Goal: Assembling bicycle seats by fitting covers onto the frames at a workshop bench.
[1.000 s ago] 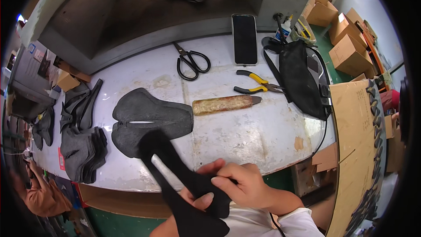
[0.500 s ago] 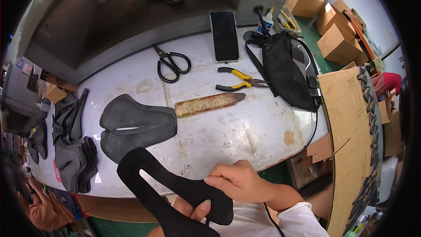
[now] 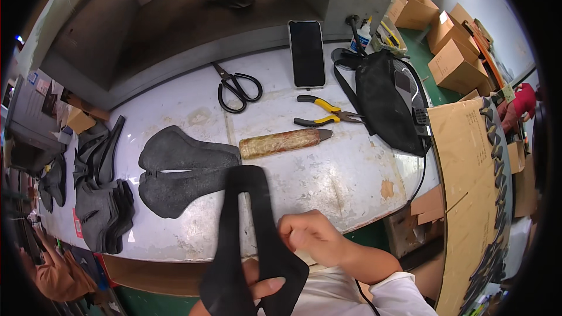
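Note:
I hold a black, thin saddle-shaped cover piece (image 3: 249, 240) with a long slot down its middle, above the near edge of the white worktable (image 3: 351, 175). My left hand (image 3: 260, 284) supports it from below, fingers showing under its wide end. My right hand (image 3: 313, 235) pinches its right edge with closed fingers. Its narrow end points away from me and overlaps a grey padded saddle (image 3: 178, 169) lying on the table.
A wrapped brown tool (image 3: 284, 141), yellow-handled pliers (image 3: 325, 116), black scissors (image 3: 237, 86), a dark phone (image 3: 307, 52) and a black bag (image 3: 389, 99) lie farther back. Stacks of grey saddle pieces (image 3: 99, 199) sit at the left. Cardboard boxes (image 3: 451, 52) stand at the right.
The black cover piece has swung round: its narrow end pointed left and now points away from me over the grey saddle. My right hand has shifted along its edge.

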`<state>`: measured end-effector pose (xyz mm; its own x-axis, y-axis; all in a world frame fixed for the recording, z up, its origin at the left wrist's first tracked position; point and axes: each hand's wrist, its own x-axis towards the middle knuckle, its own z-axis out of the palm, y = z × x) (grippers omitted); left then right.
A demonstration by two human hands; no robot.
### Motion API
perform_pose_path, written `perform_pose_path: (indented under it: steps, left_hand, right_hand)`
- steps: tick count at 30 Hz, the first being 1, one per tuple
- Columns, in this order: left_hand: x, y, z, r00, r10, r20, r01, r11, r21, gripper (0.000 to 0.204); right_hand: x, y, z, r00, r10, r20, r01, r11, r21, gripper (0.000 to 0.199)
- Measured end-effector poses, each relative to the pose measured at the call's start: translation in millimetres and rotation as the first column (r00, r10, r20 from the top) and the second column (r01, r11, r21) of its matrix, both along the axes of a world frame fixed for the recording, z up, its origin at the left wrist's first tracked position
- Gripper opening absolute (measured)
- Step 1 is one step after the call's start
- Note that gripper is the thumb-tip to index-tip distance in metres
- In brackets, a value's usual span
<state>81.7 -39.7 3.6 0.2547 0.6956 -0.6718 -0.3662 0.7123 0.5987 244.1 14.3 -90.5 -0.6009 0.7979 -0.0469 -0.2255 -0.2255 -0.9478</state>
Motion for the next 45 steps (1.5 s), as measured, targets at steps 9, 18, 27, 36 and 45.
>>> perform_pose_path:
  steps: [9,18,27,36,45]
  left_hand:
    - [-28.0,-8.6,-23.1,0.996,0.082,0.041,-0.088,0.98,0.18,0.041]
    - [-25.8,10.7,-42.1,0.976,0.154,0.151,-0.203,0.896,0.395,0.031]
    - [-40.9,7.6,-69.5,0.962,0.257,0.09,-0.261,0.778,0.571,0.026]
    - [-34.6,22.3,-92.1,0.979,0.189,-0.076,-0.101,0.775,0.624,0.066]
    - [-31.6,7.8,-94.6,0.973,0.167,0.157,-0.217,0.895,0.389,0.091]
  right_hand:
    - [-11.7,1.2,11.2,0.971,0.165,-0.175,-0.211,0.935,-0.286,0.027]
    - [-31.7,-21.6,-16.7,0.894,0.163,-0.416,-0.246,0.957,-0.152,0.033]
    - [-28.8,-21.3,-11.8,0.986,0.038,-0.16,-0.029,0.998,0.061,0.06]
    - [-35.3,-1.2,-7.4,0.88,-0.451,0.153,0.087,0.468,0.879,0.029]
    - [-30.2,-18.0,-6.3,0.998,-0.063,0.006,0.063,0.995,-0.075,0.034]
